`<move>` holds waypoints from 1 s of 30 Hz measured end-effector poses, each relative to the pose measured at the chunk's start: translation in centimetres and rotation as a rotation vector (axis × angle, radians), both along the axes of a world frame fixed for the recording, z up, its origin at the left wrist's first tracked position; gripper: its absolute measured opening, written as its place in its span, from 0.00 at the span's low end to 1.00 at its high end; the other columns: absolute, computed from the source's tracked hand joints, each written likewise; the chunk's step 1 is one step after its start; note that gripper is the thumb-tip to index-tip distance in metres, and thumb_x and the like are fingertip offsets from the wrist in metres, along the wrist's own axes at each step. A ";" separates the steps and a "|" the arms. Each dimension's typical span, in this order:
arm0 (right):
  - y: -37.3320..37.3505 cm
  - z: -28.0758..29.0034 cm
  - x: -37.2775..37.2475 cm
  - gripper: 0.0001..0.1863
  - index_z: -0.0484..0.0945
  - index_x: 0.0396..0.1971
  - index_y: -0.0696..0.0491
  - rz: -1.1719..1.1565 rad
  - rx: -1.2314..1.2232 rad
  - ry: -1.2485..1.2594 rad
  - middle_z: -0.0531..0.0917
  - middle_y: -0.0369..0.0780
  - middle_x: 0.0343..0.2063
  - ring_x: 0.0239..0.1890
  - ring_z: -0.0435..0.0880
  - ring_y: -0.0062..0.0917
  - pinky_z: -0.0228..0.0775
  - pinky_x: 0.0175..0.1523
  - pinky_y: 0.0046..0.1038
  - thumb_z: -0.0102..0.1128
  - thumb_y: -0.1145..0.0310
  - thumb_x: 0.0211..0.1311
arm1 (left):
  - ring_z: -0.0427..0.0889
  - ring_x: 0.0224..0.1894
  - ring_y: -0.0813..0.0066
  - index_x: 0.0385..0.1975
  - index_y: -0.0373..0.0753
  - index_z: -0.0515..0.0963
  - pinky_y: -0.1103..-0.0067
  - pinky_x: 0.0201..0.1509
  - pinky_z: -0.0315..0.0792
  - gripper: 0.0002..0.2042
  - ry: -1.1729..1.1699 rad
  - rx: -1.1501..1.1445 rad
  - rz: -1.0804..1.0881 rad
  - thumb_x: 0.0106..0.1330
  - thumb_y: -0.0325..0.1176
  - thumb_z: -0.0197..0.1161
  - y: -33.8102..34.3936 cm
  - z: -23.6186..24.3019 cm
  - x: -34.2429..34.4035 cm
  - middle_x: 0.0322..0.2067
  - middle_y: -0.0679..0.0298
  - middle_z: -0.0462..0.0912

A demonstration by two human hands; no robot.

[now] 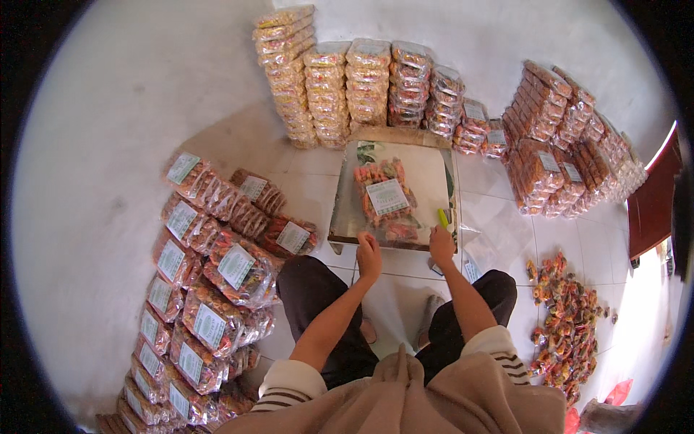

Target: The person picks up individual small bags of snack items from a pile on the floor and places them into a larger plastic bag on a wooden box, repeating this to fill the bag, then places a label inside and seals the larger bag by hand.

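A clear snack bag [383, 194] with a white-green label [387, 197] lies centre frame; labelled bags [210, 282] pile lower left, stacked packs [361, 83] along the top.

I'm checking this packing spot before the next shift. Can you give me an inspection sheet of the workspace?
Surface: shiny metal tray on a white tiled floor.
Job's things: a labelled clear snack bag lies on the tray.
Clutter: loose small packets piled on the floor at right.
Grippers: left hand at the tray's near edge; right hand holds a small green object.
Cables: nothing seen.
Surroundings: stacked filled bags by the wall, more bags at left.
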State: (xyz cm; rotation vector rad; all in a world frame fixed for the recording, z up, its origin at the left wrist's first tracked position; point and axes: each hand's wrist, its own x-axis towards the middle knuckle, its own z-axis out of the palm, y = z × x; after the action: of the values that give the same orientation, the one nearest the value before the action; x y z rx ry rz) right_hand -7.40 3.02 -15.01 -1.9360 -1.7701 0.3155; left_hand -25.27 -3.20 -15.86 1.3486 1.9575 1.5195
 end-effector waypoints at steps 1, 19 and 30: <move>0.5 1.3 1.1 0.14 0.74 0.26 0.54 0.005 0.049 -0.028 0.78 0.46 0.26 0.33 0.77 0.44 0.69 0.35 0.41 0.50 0.57 0.56 | 0.72 0.21 0.56 0.33 0.38 0.60 0.69 0.25 0.65 0.07 -0.048 0.025 -0.006 0.60 0.26 0.51 0.3 1.6 0.7 0.20 0.55 0.71; 8.2 21.7 -0.8 0.15 0.77 0.23 0.55 0.316 0.330 -0.208 0.79 0.48 0.23 0.28 0.79 0.43 0.70 0.34 0.41 0.51 0.58 0.54 | 0.72 0.24 0.80 0.37 0.37 0.61 0.80 0.26 0.64 0.13 -0.600 0.201 -0.490 0.58 0.31 0.58 10.8 17.8 -8.9 0.21 0.64 0.71; 3.9 24.2 0.3 0.16 0.76 0.21 0.56 0.338 0.124 -0.265 0.79 0.46 0.23 0.30 0.79 0.38 0.70 0.34 0.39 0.52 0.58 0.55 | 0.73 0.44 0.68 0.48 0.33 0.61 0.78 0.49 0.67 0.35 -0.542 -0.028 -0.846 0.40 0.34 0.74 7.2 4.2 -5.3 0.39 0.62 0.74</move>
State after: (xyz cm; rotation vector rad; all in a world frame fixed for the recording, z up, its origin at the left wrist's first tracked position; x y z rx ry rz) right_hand -7.12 6.96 9.20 -1.6486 -2.2369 0.0599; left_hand -30.59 3.99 -11.69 1.3100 0.8906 1.2236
